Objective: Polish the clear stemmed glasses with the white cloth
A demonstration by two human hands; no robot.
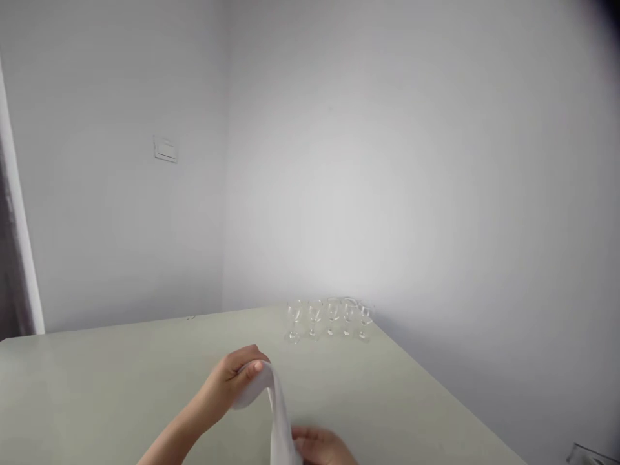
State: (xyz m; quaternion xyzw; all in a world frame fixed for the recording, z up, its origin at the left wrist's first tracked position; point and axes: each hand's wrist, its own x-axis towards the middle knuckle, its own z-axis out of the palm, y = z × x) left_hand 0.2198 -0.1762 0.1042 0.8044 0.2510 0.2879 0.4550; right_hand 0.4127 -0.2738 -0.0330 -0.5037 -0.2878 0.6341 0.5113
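My left hand [242, 371] is closed on the upper part of a white cloth [278, 413], with the thumb pressed on top. From there the cloth drapes down past the bottom edge of the view. Lower and to the right, my right hand [322, 445] grips the cloth's hanging side, fingers curled at its edge and slightly blurred. Whether anything lies within the folds cannot be seen. Beyond both hands, several clear stemmed glasses [314, 313] stand upright in a row.
A pale green table [121, 381] fills the lower view, its far corner near the glasses. Grey-white walls [387, 161] meet behind it, with a light switch [166, 150] on the left one. A dark-edged object [591, 455] shows at the lower right, beyond the table.
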